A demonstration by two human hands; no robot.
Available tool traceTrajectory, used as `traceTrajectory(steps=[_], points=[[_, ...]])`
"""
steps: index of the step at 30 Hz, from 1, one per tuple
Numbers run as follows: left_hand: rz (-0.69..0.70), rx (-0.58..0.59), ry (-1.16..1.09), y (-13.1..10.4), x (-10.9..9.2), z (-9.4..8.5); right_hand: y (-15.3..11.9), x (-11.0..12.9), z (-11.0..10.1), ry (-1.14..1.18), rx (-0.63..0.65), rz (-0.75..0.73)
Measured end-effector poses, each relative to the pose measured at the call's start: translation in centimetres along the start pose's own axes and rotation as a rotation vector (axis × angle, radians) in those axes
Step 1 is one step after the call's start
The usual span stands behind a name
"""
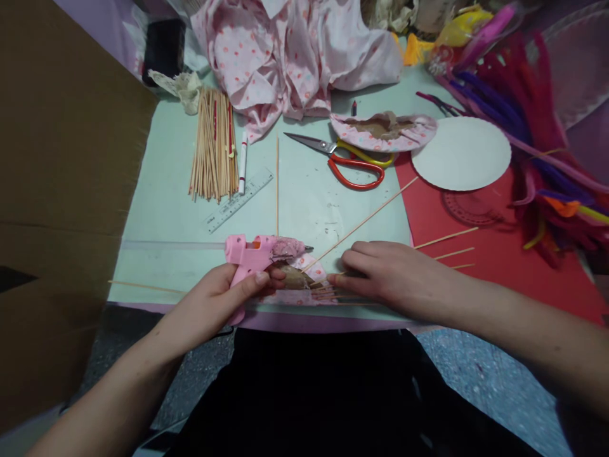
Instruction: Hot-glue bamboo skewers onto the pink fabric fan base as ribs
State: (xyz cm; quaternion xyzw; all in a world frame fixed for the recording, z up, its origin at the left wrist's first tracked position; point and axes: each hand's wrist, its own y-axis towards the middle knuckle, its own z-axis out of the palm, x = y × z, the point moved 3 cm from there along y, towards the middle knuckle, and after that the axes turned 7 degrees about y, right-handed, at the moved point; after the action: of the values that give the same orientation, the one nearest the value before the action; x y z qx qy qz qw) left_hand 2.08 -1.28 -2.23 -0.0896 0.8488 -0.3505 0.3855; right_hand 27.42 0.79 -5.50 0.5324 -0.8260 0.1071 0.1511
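Note:
My left hand (pixel 238 289) is wrapped round the handle of a pink hot glue gun (pixel 252 254), with a long clear glue stick (pixel 176 245) out of its back end. The nozzle points right. Below it lies a cardboard piece (pixel 295 277) covered at its edges with pink dotted fabric (pixel 290 297), partly hidden by my hands. Several thin wooden sticks fan out from this piece to the right. My right hand (pixel 380 270) is closed over them, fingertips pressed on a wooden stick (pixel 340 273) at the piece's right end. Another wooden stick (pixel 366 218) slants up and away.
Behind are a bundle of wooden sticks (pixel 212 149), a marker (pixel 243 164), a ruler (pixel 240 200), scissors (pixel 356 172), a fabric-covered ring (pixel 342 130) and pink fabric (pixel 295 57). A white paper plate (pixel 461 155), red paper (pixel 537 273) and pipe cleaners (pixel 537 114) lie right.

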Motion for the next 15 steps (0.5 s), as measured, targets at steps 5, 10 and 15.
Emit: traceTrajectory(steps=[5,10,15], points=[[-0.022,0.014,0.004,0.01,-0.13,0.1,-0.08,-0.03,0.1,-0.023,-0.012,-0.006],[-0.016,0.004,-0.016,0.06,-0.08,0.09,-0.13,-0.05,-0.21,-0.04,-0.013,-0.026],[0.002,0.0,-0.025,-0.1,0.28,0.08,-0.49,-0.06,-0.13,-0.033,-0.01,-0.036]])
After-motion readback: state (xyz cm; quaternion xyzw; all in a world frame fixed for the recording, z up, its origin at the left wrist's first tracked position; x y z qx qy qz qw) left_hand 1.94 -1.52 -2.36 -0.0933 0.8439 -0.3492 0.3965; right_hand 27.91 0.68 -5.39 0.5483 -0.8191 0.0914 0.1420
